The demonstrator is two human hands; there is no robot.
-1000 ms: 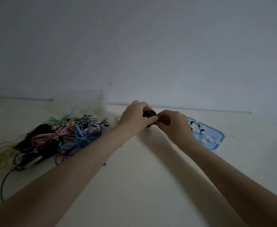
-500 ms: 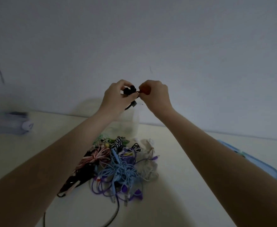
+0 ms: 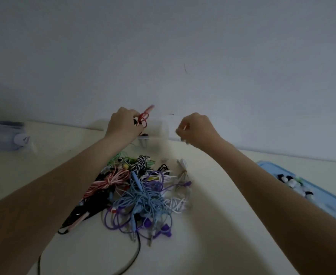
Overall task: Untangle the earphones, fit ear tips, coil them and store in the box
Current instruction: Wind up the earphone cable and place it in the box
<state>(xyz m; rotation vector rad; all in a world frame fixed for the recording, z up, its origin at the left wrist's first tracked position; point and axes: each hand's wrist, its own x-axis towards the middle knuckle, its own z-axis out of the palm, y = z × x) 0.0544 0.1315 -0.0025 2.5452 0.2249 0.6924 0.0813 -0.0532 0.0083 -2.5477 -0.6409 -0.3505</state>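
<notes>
Nearest the camera: both bare forearms reach forward over the cream tabletop (image 3: 212,245). Between them lies the tangled heap of coloured earphone cables (image 3: 141,193) (blue, purple, pink-striped, black, zebra-striped), not touched by either hand.

To the right, at the table edge, sits the shallow light-blue plastic tray (image 3: 334,207) with small white and black ear tips (image 3: 290,182) in it.

Farther back: left hand (image 3: 123,126), fingers curled round a small coiled red-and-black earphone bundle (image 3: 143,119); a red loop sticks up past the knuckles. The hand hangs at the near rim of the clear plastic storage box (image 3: 159,130) standing against the wall. Right hand (image 3: 198,129), fingers curled, appears to pinch a thin pale-pink sliver at its fingertips; whether this is a cable end or a tie cannot be told, the frame being blurred.

Change: half a second ago the two hands were pressed together on the bundle, raised in front of the wall. Now they are well apart, and lower, level with the box. A second ago they worked together low over the table near the tray. The view itself has swung between frames, so part of the shift is head motion.

Judgement: coiling of this pair looks finished; the left hand alone carries it to the box. Storing is the step in hand. The large heap remains, so the task overall is early.

Far left: a blurred bluish object (image 3: 4,135) by the wall, not identifiable.
</notes>
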